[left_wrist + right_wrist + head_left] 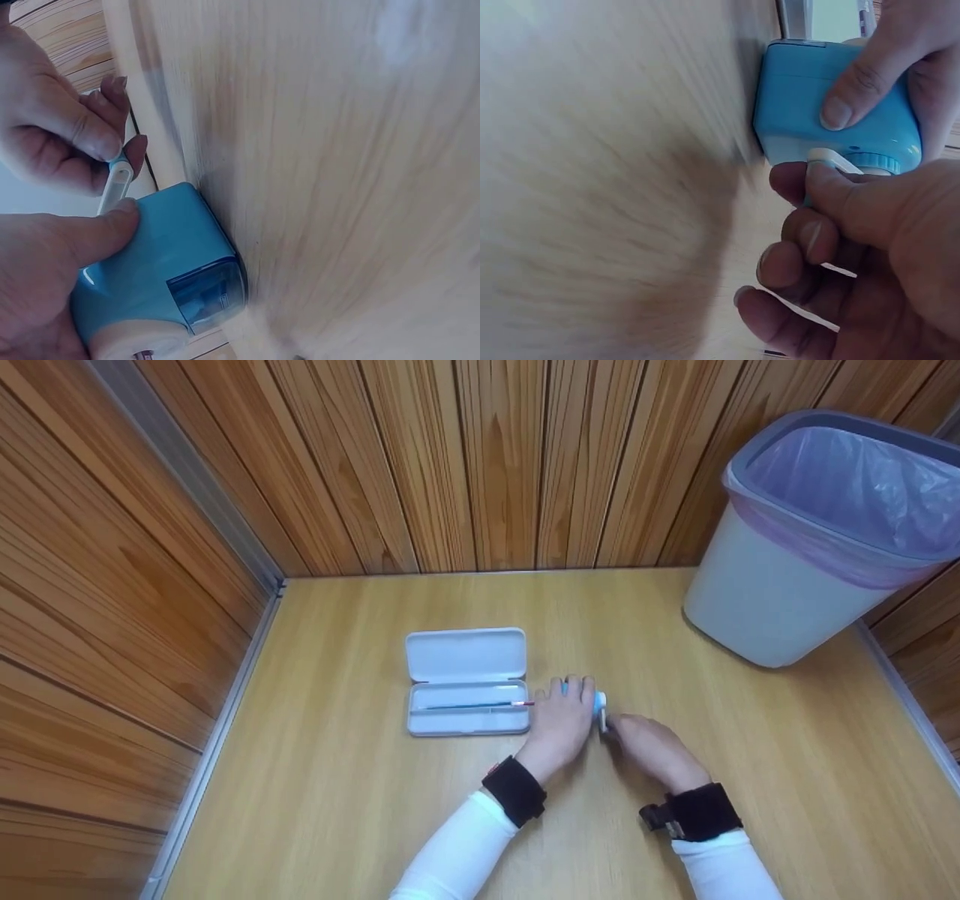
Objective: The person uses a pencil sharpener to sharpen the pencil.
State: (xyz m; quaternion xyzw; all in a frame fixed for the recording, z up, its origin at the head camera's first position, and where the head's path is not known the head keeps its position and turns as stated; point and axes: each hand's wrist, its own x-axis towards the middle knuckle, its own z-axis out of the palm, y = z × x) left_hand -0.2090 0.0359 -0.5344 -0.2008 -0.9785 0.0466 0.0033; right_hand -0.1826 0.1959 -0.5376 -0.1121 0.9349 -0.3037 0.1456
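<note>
Bracing the blue pencil sharpener [161, 232] on the desk [337, 810], just right of the open pencil case [469, 724], the left grip [562, 721] clasps its body between thumb and fingers; the right grip [652, 746] pinches the crank [116, 189] at its end. If the left hold slackened, turning force could twist or slide the body across the desk. The pinch covers little of the crank, so it might slip, and low fingers could scrape the desk. A pencil [523, 703] seems to run into the sharpener from over the case, though the meeting point is hidden; unsupported, it might spin or snap its lead.
</note>
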